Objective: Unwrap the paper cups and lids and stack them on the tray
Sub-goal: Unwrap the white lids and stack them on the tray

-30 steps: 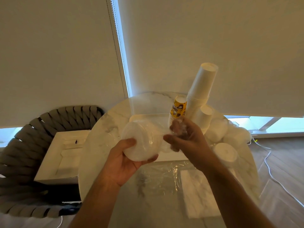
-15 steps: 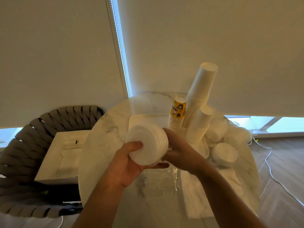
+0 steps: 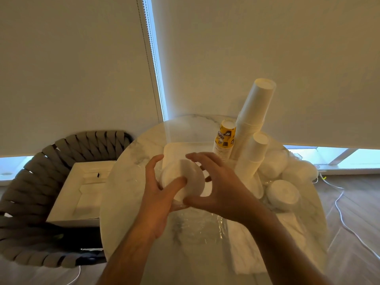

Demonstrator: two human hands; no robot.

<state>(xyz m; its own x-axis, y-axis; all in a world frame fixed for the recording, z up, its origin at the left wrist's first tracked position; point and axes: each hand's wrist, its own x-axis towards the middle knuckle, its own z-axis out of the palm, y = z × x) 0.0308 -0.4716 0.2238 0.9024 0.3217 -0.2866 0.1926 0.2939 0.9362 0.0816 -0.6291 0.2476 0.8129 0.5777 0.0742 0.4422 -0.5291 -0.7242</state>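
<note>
A stack of white lids sits low over the white tray on the round marble table, leaning, with a few lids slipped off to its left. My left hand has its fingers straight and spread, and its forefinger touches the front of the stack. My right hand arches over the stack with spread fingers and the thumb underneath; a gap shows between palm and lids. Behind stand a tall stack of white cups, a shorter white stack and a yellow printed stack.
Wrapped bundles of lids lie at the table's right side. Loose clear plastic wrap covers the near part of the table. A woven grey chair at the left carries a white box. A white cable runs across the floor.
The clear wrap came off the lids. Both hands carried the bare stack forward and down to the tray, then loosened from a firm grip to spread fingers.
</note>
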